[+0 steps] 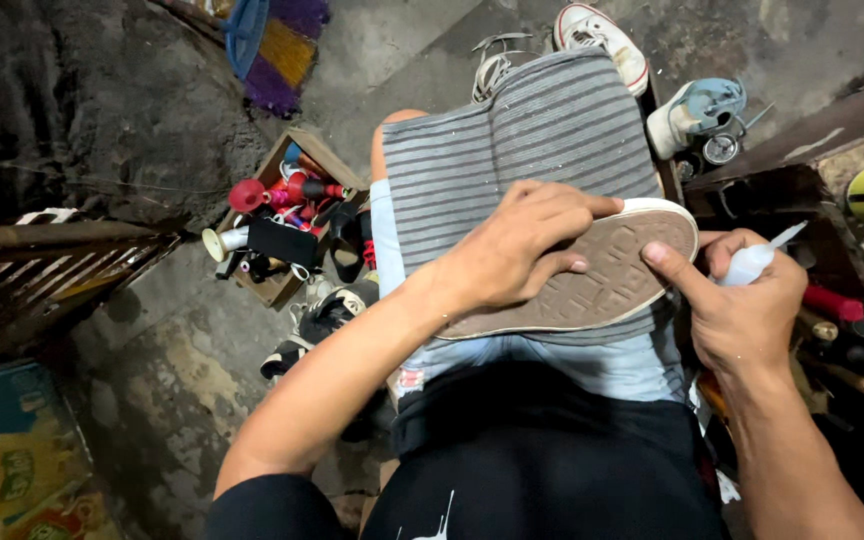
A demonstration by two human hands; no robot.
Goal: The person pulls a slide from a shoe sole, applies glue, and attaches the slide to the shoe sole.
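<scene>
The one camera sits on the person's head, looking straight down, close to the lap, feet toward twelve o'clock.

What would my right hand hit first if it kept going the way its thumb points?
Most likely the shoe. The right hand, holding a small white bottle, points its thumb up-left at the sole's toe end and already looks to be touching the rim there, though depth is hard to judge.
</scene>
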